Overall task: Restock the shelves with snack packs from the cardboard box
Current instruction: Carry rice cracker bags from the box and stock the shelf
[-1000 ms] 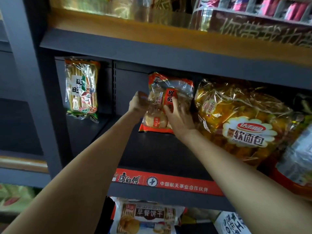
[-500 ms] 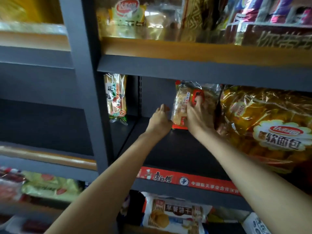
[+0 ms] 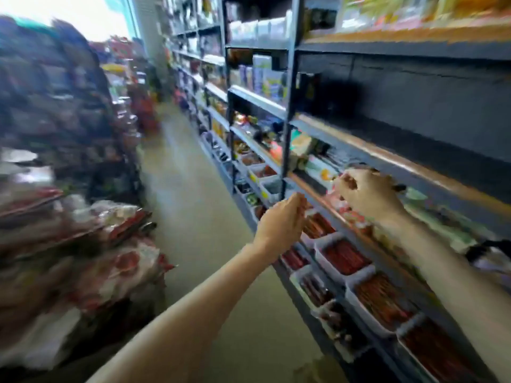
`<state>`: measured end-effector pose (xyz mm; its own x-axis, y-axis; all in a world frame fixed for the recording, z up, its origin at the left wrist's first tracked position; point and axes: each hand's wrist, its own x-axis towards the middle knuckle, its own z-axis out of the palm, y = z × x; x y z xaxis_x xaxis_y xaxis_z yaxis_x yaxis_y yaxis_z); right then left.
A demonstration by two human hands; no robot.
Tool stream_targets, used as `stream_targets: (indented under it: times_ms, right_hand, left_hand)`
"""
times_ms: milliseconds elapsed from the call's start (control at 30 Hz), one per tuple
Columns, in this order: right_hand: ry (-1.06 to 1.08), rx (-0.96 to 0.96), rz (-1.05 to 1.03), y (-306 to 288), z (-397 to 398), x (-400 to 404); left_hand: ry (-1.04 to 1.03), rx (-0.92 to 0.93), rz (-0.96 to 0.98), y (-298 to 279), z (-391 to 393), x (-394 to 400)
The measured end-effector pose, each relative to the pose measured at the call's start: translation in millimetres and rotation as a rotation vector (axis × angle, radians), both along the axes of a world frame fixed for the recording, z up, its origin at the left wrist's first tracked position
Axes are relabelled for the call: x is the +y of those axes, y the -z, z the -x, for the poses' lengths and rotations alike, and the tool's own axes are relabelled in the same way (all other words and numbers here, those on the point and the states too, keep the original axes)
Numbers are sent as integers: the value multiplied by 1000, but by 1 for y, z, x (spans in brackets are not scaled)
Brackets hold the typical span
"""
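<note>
A blurred view ran down a shop aisle beside dark shelves (image 3: 359, 139). Both bare arms reached toward the shelves. The left hand (image 3: 282, 222) hung in front of them, its grip loosely curled and holding nothing. The right hand (image 3: 367, 192) was at a shelf edge, fingers curled; whether its grip held anything could not be told. Red-and-white snack packs (image 3: 124, 261) lay heaped across the aisle from the shelves.
</note>
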<state>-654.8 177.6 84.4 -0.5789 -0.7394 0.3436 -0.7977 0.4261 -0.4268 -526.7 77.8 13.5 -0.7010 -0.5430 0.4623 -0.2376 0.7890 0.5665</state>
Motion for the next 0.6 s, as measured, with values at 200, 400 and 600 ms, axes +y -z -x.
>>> stream_targets:
  times_ms: [200,400,600]
  right_hand:
    - [-559,-36,-500,82,-162,-188]
    - [-864,-36,-727,138,-262,-298]
    - [-565,-432,-839,196,-226,-364]
  left_hand:
    - [-688,-213,-215,70,-229,-121]
    - [-857,-448,-320,95,-334,-166]
    - [-721,-564,-419,99,-329,-213]
